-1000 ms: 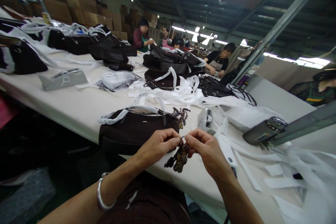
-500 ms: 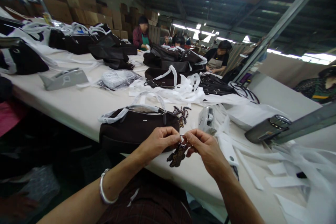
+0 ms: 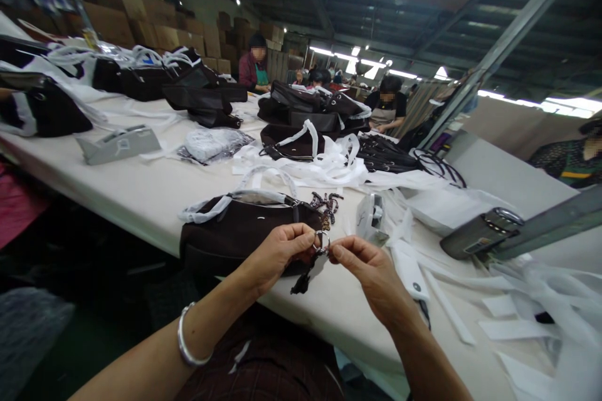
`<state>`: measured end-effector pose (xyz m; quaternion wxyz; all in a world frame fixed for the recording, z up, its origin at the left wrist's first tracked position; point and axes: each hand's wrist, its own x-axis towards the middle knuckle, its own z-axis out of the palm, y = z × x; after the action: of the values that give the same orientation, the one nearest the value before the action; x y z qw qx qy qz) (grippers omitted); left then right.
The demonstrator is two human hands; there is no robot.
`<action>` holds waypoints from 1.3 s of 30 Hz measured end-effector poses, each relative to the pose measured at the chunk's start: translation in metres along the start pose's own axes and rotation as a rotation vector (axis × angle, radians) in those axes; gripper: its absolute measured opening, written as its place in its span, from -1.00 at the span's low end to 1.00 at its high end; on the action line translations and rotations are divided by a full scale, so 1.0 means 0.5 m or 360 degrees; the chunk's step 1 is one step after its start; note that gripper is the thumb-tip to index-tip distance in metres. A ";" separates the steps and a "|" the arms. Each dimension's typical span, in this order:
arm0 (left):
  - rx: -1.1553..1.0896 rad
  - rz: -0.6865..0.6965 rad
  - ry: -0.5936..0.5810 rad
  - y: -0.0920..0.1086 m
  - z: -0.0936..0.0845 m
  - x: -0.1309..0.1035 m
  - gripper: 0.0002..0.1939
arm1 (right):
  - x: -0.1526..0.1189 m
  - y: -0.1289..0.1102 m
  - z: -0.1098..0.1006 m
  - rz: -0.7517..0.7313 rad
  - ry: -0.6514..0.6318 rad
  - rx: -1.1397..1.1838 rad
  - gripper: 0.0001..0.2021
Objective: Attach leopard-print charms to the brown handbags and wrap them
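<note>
My left hand (image 3: pixel 292 249) pinches the left side of a silver key ring (image 3: pixel 322 235) between thumb and fingertips. A dark charm (image 3: pixel 301 282) hangs below the ring, seen nearly edge-on. My right hand (image 3: pixel 360 258) is closed at the ring's lower right, thumb against forefinger, at the spot where the charm joins it. Just beyond my hands stands a dark brown handbag (image 3: pixel 244 235) with its handle wrapped in white paper. More patterned charms (image 3: pixel 325 205) lie on the table by the bag's right end.
White strips, a grey tumbler (image 3: pixel 480 235), a white handheld device (image 3: pixel 410 269) and a tape dispenser (image 3: pixel 371 216) lie to the right. Farther back are several dark bags (image 3: pixel 301 103), a plastic-wrapped bundle (image 3: pixel 214 143) and a grey stand (image 3: pixel 120 144). Co-workers sit beyond the table (image 3: pixel 155 200).
The charm has turned from showing its broad face to nearly edge-on and swung slightly left. The ring now shows more fully between my fingertips. My right hand has shifted slightly.
</note>
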<state>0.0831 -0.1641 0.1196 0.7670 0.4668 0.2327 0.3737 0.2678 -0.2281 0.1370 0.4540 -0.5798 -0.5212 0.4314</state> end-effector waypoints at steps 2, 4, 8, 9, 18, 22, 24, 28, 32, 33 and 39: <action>-0.0057 -0.0033 0.0030 -0.004 0.001 0.001 -0.73 | 0.000 -0.001 0.001 0.0006 0.0008 0.0023 -0.72; -0.0108 -0.0052 0.0069 -0.010 0.002 0.002 -0.73 | 0.000 0.000 0.002 0.0005 0.0013 0.0051 -0.72; -0.0160 -0.0015 0.0202 -0.023 0.009 0.006 -0.72 | 0.000 0.000 0.007 -0.0004 0.0037 0.0102 -0.74; -0.0169 0.0003 0.0238 -0.025 0.012 0.006 -0.71 | 0.001 -0.001 0.008 -0.0002 0.0045 0.0106 -0.74; -0.0074 0.0092 0.0388 -0.036 0.028 0.002 -0.71 | 0.012 0.005 0.017 0.0024 0.0070 0.0119 -0.74; -0.0007 0.0100 0.0371 -0.038 0.027 0.002 -0.70 | 0.013 0.007 0.018 0.0020 0.0082 0.0141 -0.75; 0.0139 0.0129 0.0338 -0.036 0.021 0.002 -0.71 | 0.013 0.006 0.017 0.0011 0.0095 0.0121 -0.75; 0.0474 0.0295 0.0257 -0.023 0.005 0.007 -0.70 | 0.013 0.004 0.016 0.0027 0.0025 0.0036 -0.72; 0.0651 0.0279 0.0071 -0.009 -0.005 0.011 -0.75 | 0.014 0.008 0.020 0.0050 -0.0103 0.0053 -0.70; 0.0659 0.0253 0.0050 -0.007 -0.006 0.011 -0.76 | 0.014 0.009 0.022 0.0049 -0.0119 0.0092 -0.70; 0.0300 0.0130 0.0311 -0.019 -0.002 0.006 -0.75 | 0.009 0.012 0.039 0.0082 -0.0148 0.0248 -0.74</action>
<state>0.0875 -0.1636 0.1108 0.6775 0.5074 0.3210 0.4248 0.2506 -0.2227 0.1266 0.4617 -0.5352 -0.4915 0.5087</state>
